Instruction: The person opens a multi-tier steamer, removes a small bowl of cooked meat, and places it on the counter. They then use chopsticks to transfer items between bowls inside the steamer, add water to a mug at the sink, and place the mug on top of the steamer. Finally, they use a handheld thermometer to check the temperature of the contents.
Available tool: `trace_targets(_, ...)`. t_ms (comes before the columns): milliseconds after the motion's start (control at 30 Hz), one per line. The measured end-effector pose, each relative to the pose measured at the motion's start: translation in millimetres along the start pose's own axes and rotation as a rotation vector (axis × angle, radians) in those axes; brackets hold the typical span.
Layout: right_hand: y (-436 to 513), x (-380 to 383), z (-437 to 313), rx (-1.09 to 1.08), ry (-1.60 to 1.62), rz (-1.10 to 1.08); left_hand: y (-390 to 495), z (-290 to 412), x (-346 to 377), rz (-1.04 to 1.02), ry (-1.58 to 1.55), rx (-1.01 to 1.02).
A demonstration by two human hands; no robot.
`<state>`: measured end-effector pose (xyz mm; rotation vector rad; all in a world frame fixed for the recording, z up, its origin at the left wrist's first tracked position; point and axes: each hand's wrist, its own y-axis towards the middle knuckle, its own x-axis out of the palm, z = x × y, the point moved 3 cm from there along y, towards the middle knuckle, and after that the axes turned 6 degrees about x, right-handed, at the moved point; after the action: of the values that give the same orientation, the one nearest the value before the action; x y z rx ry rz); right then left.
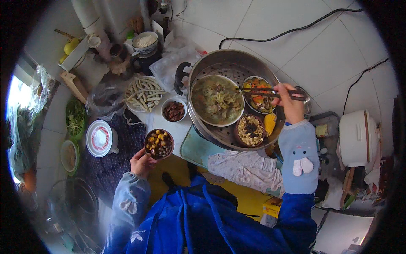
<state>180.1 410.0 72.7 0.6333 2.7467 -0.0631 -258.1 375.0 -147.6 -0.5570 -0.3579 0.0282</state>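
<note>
My left hand [143, 163] grips the rim of a small brown bowl [159, 143] holding yellow and dark round food. Chopsticks [269, 92] are held in my right hand [289, 103], above a large metal steamer pot [276, 71]. Their tips are at the right rim of a big bowl of greenish soup or stew [217, 101]. The pot's perforated tray also carries a dish of sliced orange and dark food [259, 94], a brown bowl of pale pieces with a dark centre [250, 130] and a piece of corn [270, 124].
Left of the pot stand a white bowl of dark red food [174, 110] and a plate of pale, finger-shaped food [144, 93]. A lidded enamel mug [101, 138] sits on dark patterned cloth. A crumpled cloth [245, 168] lies below the pot; a white appliance [356, 138] is at right.
</note>
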Motion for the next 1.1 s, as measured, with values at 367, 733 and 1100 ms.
trace_targets(367,-12.5,11.2,1.3,-0.007,-0.043,-0.096,-31.1,68.8,28.9,-0.116,-0.002,0.002)
trace_targets(733,-24.7,-27.6,-15.6,0.104,0.063,-0.049,-37.5,116.8,52.9,-0.197,0.114,0.040)
trace_targets(1100,-37.5,-7.6,11.0,0.060,0.068,0.024,-26.6,175.5,114.3,-0.339,0.378,0.009)
